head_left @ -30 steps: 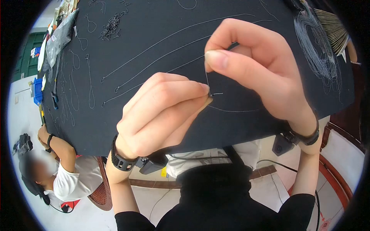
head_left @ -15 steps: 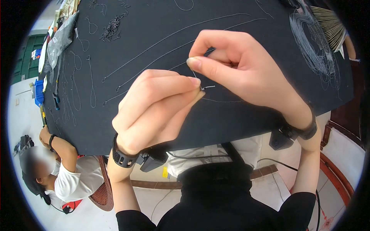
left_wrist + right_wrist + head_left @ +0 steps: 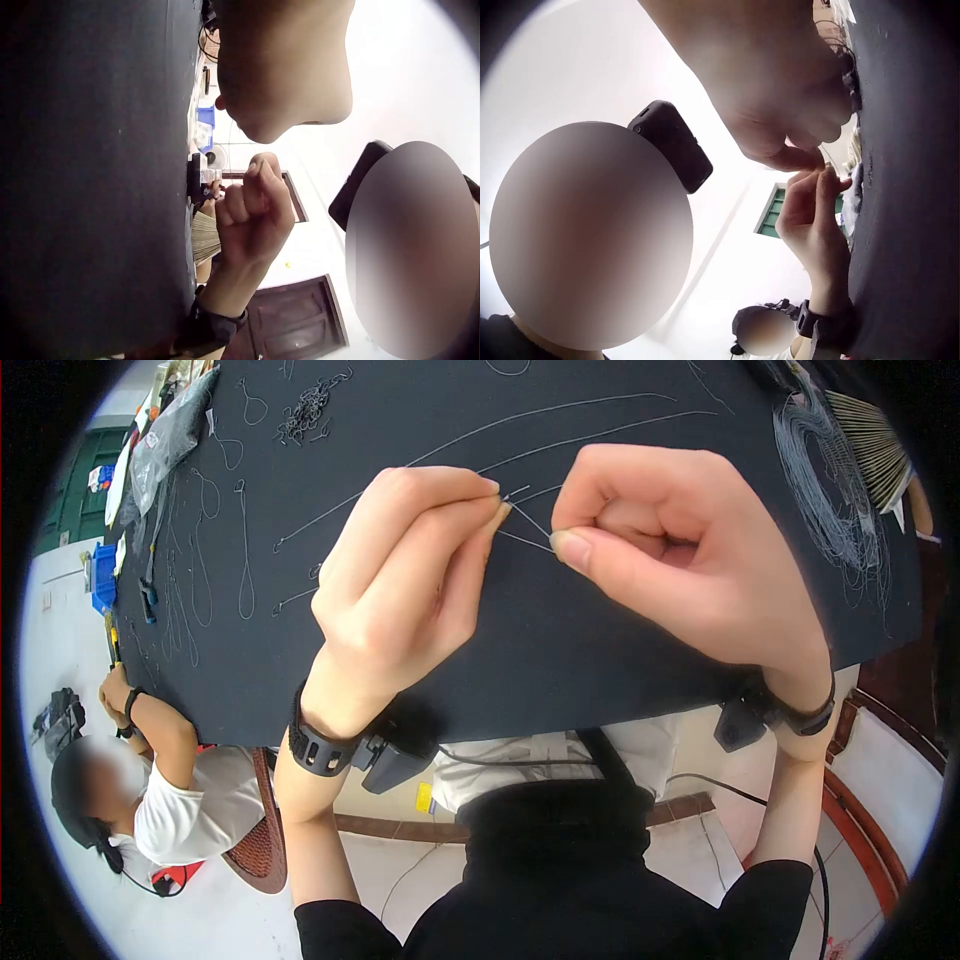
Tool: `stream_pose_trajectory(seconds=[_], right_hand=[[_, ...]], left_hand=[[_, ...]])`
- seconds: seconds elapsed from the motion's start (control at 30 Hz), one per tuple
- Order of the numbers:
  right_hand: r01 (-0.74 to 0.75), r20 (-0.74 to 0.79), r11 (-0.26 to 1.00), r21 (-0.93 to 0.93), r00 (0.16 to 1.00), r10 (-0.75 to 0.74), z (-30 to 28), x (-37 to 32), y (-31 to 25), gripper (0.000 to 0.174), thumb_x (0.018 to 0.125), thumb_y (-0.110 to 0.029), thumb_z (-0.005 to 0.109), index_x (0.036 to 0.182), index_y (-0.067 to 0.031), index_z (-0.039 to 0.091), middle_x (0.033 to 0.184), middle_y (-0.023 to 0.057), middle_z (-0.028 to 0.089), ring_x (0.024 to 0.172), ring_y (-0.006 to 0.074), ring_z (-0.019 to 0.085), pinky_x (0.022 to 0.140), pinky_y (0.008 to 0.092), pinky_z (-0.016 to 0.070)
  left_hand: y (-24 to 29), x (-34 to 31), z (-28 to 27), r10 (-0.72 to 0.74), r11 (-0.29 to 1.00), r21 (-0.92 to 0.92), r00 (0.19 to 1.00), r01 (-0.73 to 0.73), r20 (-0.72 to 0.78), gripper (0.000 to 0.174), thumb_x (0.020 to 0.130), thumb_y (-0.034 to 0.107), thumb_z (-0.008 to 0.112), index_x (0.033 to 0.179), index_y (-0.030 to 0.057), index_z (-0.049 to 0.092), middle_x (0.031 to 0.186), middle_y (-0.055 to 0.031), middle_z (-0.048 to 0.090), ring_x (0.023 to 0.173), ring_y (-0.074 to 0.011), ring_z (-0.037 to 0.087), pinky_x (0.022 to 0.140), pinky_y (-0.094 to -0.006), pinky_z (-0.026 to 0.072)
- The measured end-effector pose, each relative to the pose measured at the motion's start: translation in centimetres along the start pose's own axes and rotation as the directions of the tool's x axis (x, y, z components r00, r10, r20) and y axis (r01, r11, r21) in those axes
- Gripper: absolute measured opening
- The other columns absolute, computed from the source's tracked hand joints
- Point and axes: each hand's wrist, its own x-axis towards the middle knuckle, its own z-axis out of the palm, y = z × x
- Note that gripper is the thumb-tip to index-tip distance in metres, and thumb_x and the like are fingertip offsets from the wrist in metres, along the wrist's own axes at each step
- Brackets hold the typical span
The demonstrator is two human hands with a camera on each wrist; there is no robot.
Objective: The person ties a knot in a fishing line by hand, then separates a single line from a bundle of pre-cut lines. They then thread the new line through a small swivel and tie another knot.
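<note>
In the head view, my left hand (image 3: pixel 395 565) pinches a thin grey fishing line (image 3: pixel 530 521) between thumb and fingertips. A short, stiff-looking end (image 3: pixel 518 491) sticks out just past those fingertips; whatever else they grip is hidden. My right hand (image 3: pixel 690 555) pinches the same line to the right, its other fingers curled in. Two strands run taut across the small gap between the hands, above the black tabletop (image 3: pixel 560 670). Both wrist views show the hands close together, with the line too fine to make out.
Several lengths of line (image 3: pixel 590 433) with looped ends lie behind the hands. A pile of small dark hooks (image 3: pixel 308 410) sits at the back left, near a plastic bag (image 3: pixel 165 455). At right are a coil of line (image 3: pixel 815 490) and a fan-like bundle (image 3: pixel 865 455). Another person (image 3: pixel 170 790) sits at left.
My left hand has risen away from me, its fingertips turned upward. The right hand has dropped from above the left fingertips to their right, drawing the line out sideways.
</note>
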Motion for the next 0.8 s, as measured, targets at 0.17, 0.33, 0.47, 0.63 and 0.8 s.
stream_pose_trajectory(seconds=[0.17, 0.33, 0.47, 0.63, 0.8], right_hand=[[0.009, 0.026, 1.000, 0.019, 1.000, -0.009, 0.1, 0.2, -0.3, 0.005, 0.084, -0.002, 0.052, 0.080, -0.0012, 0.053, 0.052, -0.0028, 0.041, 0.045, 0.0030, 0.033, 0.044, 0.0187, 0.0237], [0.045, -0.075, 0.998, 0.031, 0.996, -0.043, 0.3, 0.3, 0.3, 0.008, 0.086, -0.009, 0.053, 0.084, -0.0018, 0.056, 0.054, -0.0010, 0.045, 0.046, 0.0029, 0.036, 0.045, 0.0181, 0.0257], [0.050, -0.161, 0.997, 0.051, 0.986, -0.042, 0.5, 0.5, 1.6, 0.012, 0.087, -0.013, 0.054, 0.087, -0.0021, 0.057, 0.056, -0.0013, 0.047, 0.047, 0.0022, 0.037, 0.044, 0.0178, 0.0258], [0.004, -0.148, 0.994, 0.106, 0.989, 0.012, 1.1, 0.9, 1.8, 0.012, 0.088, -0.014, 0.054, 0.087, -0.0019, 0.057, 0.056, -0.0019, 0.047, 0.047, 0.0019, 0.037, 0.044, 0.0174, 0.0253], [-0.080, -0.107, 0.991, 0.107, 0.990, 0.092, 1.4, 1.0, 1.8, 0.015, 0.083, -0.013, 0.054, 0.083, 0.0012, 0.058, 0.050, 0.0046, 0.048, 0.043, 0.0085, 0.041, 0.042, 0.0239, 0.0291]], left_hand=[[0.7, 0.2, 0.0, -0.005, 0.998, -0.059, 0.997, 0.010, 0.082, 0.018, 0.059, -0.012, 0.066, 0.074, -0.0059, 0.059, 0.077, -0.0118, 0.057, 0.064, -0.0230, 0.057, 0.056, -0.0272, 0.0472], [1.1, 0.1, 0.3, 0.026, 0.991, -0.132, 0.994, -0.012, 0.108, 0.017, 0.057, -0.011, 0.067, 0.072, -0.0061, 0.059, 0.076, -0.0121, 0.057, 0.064, -0.0228, 0.057, 0.055, -0.0265, 0.0468], [1.0, -0.1, 0.1, 0.048, 0.981, -0.192, 0.990, -0.022, 0.134, 0.019, 0.058, -0.011, 0.067, 0.075, -0.0056, 0.061, 0.080, -0.0132, 0.060, 0.067, -0.0210, 0.059, 0.057, -0.0257, 0.0469], [1.2, 0.0, -0.1, 0.073, 0.972, -0.228, 0.993, -0.051, 0.088, 0.019, 0.059, -0.011, 0.068, 0.076, -0.0055, 0.062, 0.081, -0.0138, 0.061, 0.067, -0.0202, 0.060, 0.058, -0.0258, 0.0471], [1.1, 0.1, -0.3, 0.045, 0.983, -0.179, 0.999, -0.041, 0.020, 0.019, 0.059, -0.010, 0.069, 0.076, -0.0038, 0.063, 0.080, -0.0111, 0.061, 0.066, -0.0189, 0.060, 0.057, -0.0246, 0.0478]])
